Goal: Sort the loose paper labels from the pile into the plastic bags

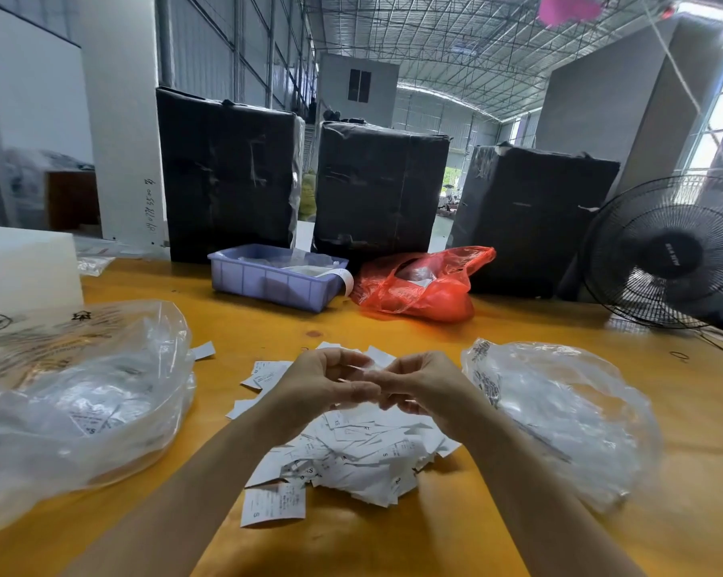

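Note:
A pile of loose white paper labels (351,456) lies on the yellow table (393,543) right in front of me. Above its far side my left hand (322,385) and my right hand (422,389) meet, fingers curled. Between their fingertips they pinch a blurred white label (370,368). A clear plastic bag (81,401) with labels inside sits to the left of the pile. Another clear plastic bag (559,418) holding labels lies to the right.
A blue plastic bin (276,281) and a red plastic bag (422,285) stand further back. Behind them are three black-wrapped boxes (380,185). A black fan (672,251) stands at the right, a white block (22,268) at the far left.

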Demonstrator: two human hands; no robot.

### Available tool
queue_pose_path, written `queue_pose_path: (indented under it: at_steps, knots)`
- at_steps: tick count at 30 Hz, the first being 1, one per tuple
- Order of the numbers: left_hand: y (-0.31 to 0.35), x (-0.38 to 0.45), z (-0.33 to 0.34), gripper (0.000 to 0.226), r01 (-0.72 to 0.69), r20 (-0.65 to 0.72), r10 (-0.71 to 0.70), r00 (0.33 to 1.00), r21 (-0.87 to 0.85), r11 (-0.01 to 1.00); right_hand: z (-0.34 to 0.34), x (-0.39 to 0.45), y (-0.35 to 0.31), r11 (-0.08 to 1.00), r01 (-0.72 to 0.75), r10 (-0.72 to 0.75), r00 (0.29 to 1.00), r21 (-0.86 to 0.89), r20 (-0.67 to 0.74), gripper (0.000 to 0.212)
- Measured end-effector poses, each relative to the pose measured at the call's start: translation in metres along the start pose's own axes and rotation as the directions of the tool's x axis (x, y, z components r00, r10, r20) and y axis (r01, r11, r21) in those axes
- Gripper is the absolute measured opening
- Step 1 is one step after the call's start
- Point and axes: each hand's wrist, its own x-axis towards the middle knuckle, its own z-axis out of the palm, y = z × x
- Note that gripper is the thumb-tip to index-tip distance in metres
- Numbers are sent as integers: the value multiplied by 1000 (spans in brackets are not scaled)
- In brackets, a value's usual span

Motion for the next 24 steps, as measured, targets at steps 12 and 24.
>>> queue_pose_path:
  at_steps: [12,24]
  knots:
    - [-4,6,-13,13,-26,-389,-5,921,-76,997,10,13,30,633,143,-293,954,-761,-65,28]
    - [-7,8,-17,15,-34,-429,-21,903,-120,992,29,25,48,656,190,-171,980,-731,101,54]
